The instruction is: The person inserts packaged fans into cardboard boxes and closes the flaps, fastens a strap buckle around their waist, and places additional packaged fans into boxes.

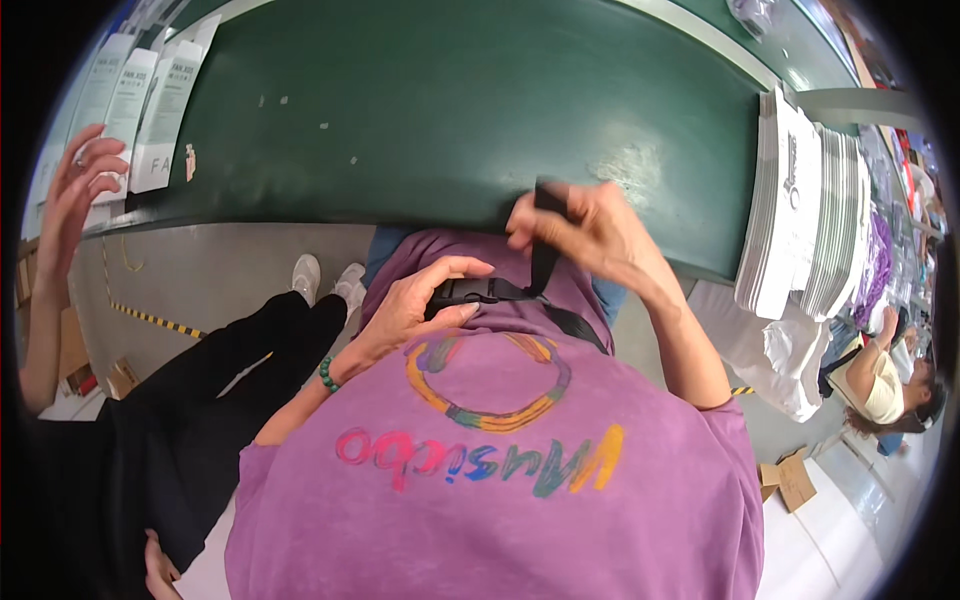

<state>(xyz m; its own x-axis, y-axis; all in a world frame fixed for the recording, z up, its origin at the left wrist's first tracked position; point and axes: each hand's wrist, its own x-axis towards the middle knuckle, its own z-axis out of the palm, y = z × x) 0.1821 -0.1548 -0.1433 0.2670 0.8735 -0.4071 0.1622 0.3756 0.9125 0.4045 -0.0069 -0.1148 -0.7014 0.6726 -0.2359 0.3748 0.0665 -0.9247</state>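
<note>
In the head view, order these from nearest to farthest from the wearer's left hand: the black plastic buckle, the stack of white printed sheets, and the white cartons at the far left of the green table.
1. Black plastic buckle: gripped in the left hand, at the waist.
2. White cartons: upper left, on the green table.
3. Stack of white printed sheets: far right, at the table's edge.

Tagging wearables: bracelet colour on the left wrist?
Green beads: the bracelet shows best in the head view, beside the purple shirt.
</note>
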